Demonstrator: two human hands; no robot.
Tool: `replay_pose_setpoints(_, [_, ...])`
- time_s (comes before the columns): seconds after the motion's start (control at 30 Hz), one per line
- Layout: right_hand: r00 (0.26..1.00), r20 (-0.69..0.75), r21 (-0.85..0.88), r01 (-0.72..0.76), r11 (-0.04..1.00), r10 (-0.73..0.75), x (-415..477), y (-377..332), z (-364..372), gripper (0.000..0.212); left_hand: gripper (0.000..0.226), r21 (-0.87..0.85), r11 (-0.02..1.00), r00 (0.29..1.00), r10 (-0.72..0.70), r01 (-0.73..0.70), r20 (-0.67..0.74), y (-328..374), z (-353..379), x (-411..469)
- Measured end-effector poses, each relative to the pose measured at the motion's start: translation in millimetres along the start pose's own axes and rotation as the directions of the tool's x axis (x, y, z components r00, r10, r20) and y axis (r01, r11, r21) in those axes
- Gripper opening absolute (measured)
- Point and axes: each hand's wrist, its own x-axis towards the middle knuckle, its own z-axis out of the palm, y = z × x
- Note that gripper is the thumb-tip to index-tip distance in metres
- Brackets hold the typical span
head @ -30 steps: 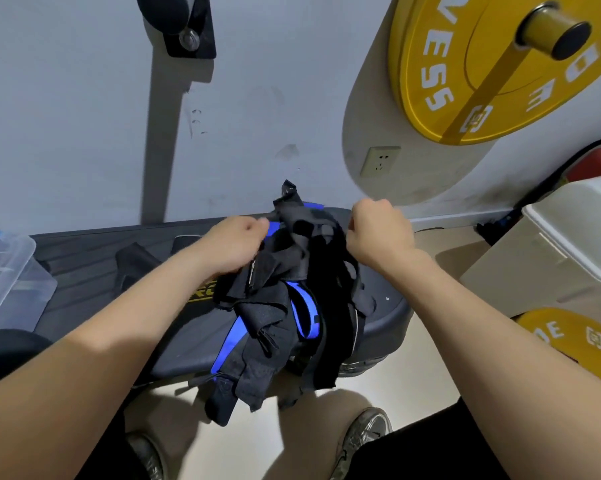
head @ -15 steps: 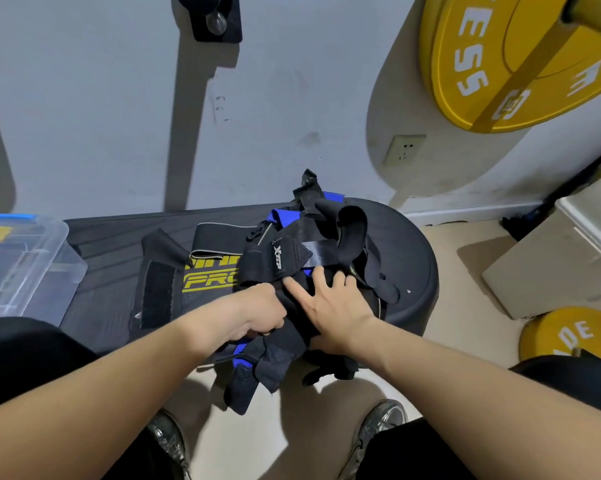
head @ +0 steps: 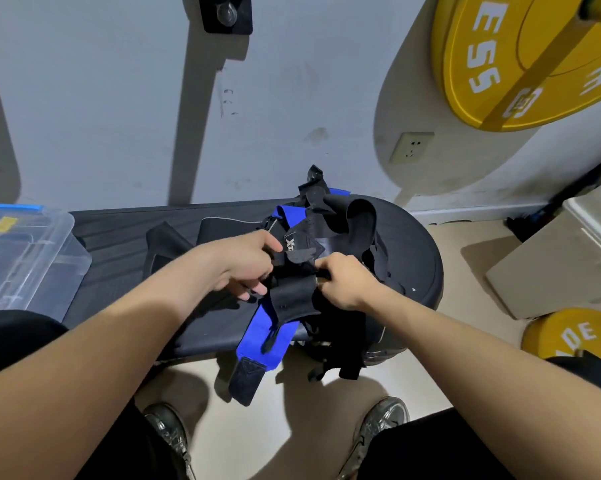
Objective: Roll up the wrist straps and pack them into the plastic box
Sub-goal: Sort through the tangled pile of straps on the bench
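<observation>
A tangled pile of black and blue wrist straps point(head: 340, 233) lies on the rounded end of a dark bench point(head: 420, 271). My left hand point(head: 247, 265) reaches into the pile's left side, its fingers touching a black strap with a white logo. My right hand point(head: 344, 282) grips a black strap near the pile's middle. A blue strap point(head: 264, 337) with a black end hangs over the bench's near edge. The clear plastic box point(head: 25, 258) with blue clips stands on the bench at the far left.
A black belt with a grey edge point(head: 222, 226) lies flat on the bench behind my left hand. Yellow weight plates hang at the upper right point(head: 520, 64) and lie on the floor at right point(head: 576, 334). A beige bin point(head: 562, 258) stands right of the bench. My shoes point(head: 378, 431) are below.
Both hands moved up into the pile; my right hand went from lying flat on the straps to gripping one. The blue strap now hangs longer over the bench edge.
</observation>
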Motion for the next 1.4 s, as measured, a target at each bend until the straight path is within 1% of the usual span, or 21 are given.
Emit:
replay_pose_setpoints(0.07, [1.0,0.019,0.059,-0.019,0.998,0.018,2,1,-4,0.019,0.061,0.048,0.999,0.997,0.018,-0.021,0.077,-4,6,0])
replay_pose_setpoints(0.1, [0.999,0.032,0.079,-0.03,0.996,0.027,4,2,-5,0.021,0.058,0.041,0.998,0.997,0.05,-0.052,0.058,-6,10,3])
replay_pose_setpoints(0.2, [0.998,0.066,0.117,-0.029,0.993,0.022,7,1,-8,0.021,0.029,-0.005,0.982,0.975,0.185,-0.187,-0.124,-12,21,16])
replay_pose_setpoints(0.27, [0.999,0.039,0.148,-0.011,0.989,0.006,7,0,-10,0.019,0.016,0.002,0.974,0.953,0.222,-0.227,-0.208,-18,26,22])
replay_pose_setpoints(0.3, [1.0,0.009,0.168,-0.007,0.986,0.006,5,-1,-11,0.026,0.012,0.04,0.973,0.945,0.232,-0.229,-0.23,-19,27,24])
replay_pose_setpoints(0.37, [0.999,-0.04,0.271,-0.012,0.963,0.024,1,-7,-12,0.049,0.014,0.173,0.958,0.925,0.27,-0.23,-0.267,-21,26,29])
replay_pose_setpoints(0.4, [0.997,-0.055,0.338,-0.026,0.941,0.048,0,-11,-12,0.052,0.018,0.23,0.946,0.912,0.291,-0.228,-0.29,-20,25,31])
replay_pose_setpoints(0.5, [0.988,-0.055,0.46,-0.103,0.882,0.144,1,-14,-10,0.046,0.02,0.209,0.953,0.897,0.283,-0.221,-0.339,-14,21,35])
replay_pose_setpoints(0.57, [0.988,-0.066,0.438,-0.095,0.894,0.137,1,-10,-10,0.048,0.017,0.107,0.97,0.911,0.243,-0.22,-0.333,-12,21,35])
replay_pose_setpoints(0.63, [0.991,-0.102,0.307,-0.051,0.95,0.086,1,-3,-11,0.047,0.016,0.061,0.975,0.917,0.221,-0.213,-0.332,-11,21,35])
replay_pose_setpoints(0.7, [0.989,-0.124,0.232,-0.046,0.972,0.076,2,0,-13,0.031,0.017,0.048,0.975,0.914,0.219,-0.215,-0.343,-9,20,37])
replay_pose_setpoints(0.77, [0.986,-0.145,0.228,-0.042,0.973,0.076,4,1,-15,0.012,0.017,0.038,0.974,0.909,0.222,-0.223,-0.353,-8,20,38])
replay_pose_setpoints(0.8, [0.984,-0.16,0.229,-0.039,0.973,0.077,5,1,-16,0.009,0.016,0.029,0.974,0.908,0.222,-0.226,-0.356,-7,20,38])
replay_pose_setpoints(0.9, [0.977,-0.192,0.238,-0.048,0.97,0.095,7,-1,-17,0.011,0.023,0.019,0.983,0.92,0.178,-0.183,-0.348,-5,17,34])
replay_pose_setpoints(1.0, [0.966,-0.224,0.28,-0.061,0.958,0.127,7,-4,-18,0.012,0.028,0.085,0.988,0.936,0.153,-0.132,-0.318,-2,18,32])
replay_pose_setpoints(1.07, [0.951,-0.282,0.308,-0.034,0.951,0.126,6,-7,-22,0.012,0.009,0.068,0.982,0.938,0.19,-0.178,-0.289,-1,22,30])
replay_pose_setpoints(1.1, [0.939,-0.324,0.314,-0.005,0.949,0.112,5,-10,-24,0.013,0.01,0.038,0.978,0.94,0.208,-0.206,-0.271,0,22,30])
replay_pose_setpoints(1.2, [0.901,-0.433,0.272,0.105,0.956,0.024,2,-22,-31,0.013,0.046,0.005,0.954,0.924,0.291,-0.299,-0.249,1,19,30])
replay_pose_setpoints(1.27, [0.89,-0.455,0.297,0.134,0.945,0.017,0,-26,-36,0.013,0.06,0.019,0.921,0.888,0.381,-0.39,-0.256,3,16,27])
replay_pose_setpoints(1.33, [0.891,-0.449,0.357,0.11,0.928,0.067,0,-27,-45,0.013,0.055,-0.005,0.89,0.866,0.443,-0.456,-0.234,6,15,22])
replay_pose_setpoints(1.4, [0.873,-0.475,0.38,0.09,0.921,0.112,-1,-27,-55,0.011,0.038,-0.046,0.885,0.869,0.444,-0.464,-0.218,8,16,17])
